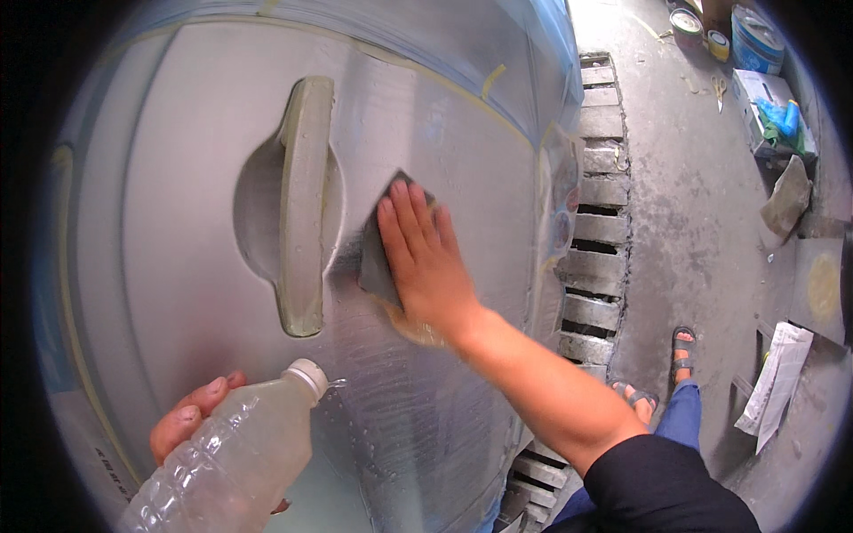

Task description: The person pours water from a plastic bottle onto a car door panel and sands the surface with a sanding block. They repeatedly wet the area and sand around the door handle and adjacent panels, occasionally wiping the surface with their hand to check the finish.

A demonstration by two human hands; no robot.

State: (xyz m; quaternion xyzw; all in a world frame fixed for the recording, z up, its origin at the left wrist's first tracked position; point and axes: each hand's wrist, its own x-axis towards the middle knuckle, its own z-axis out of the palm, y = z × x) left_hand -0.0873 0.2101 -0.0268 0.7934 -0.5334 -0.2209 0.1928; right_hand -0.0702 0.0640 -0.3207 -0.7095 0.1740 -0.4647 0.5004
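Note:
My left hand [188, 416] is wrapped round a clear ribbed plastic bottle [244, 440] at the lower left. The bottle is tilted toward the panel, and a little water comes out at its white cap [308, 380]. Fingers pressed flat, my right hand [425, 253] holds a dark sheet of sandpaper [377, 266] against the grey car door [200, 151]. The sheet's edges show around the fingers; the rest is hidden under the palm. Just left of that hand is the door handle [306, 209], dotted with drops. Water streaks the door below the sandpaper.
Blue plastic film [524, 62] and yellow tape border the door. A slatted floor grate [597, 231] runs alongside on the right. Farther right are cans [686, 28], scissors [719, 92], a box [773, 111] and newspaper [775, 382]. My sandalled feet stand on the concrete.

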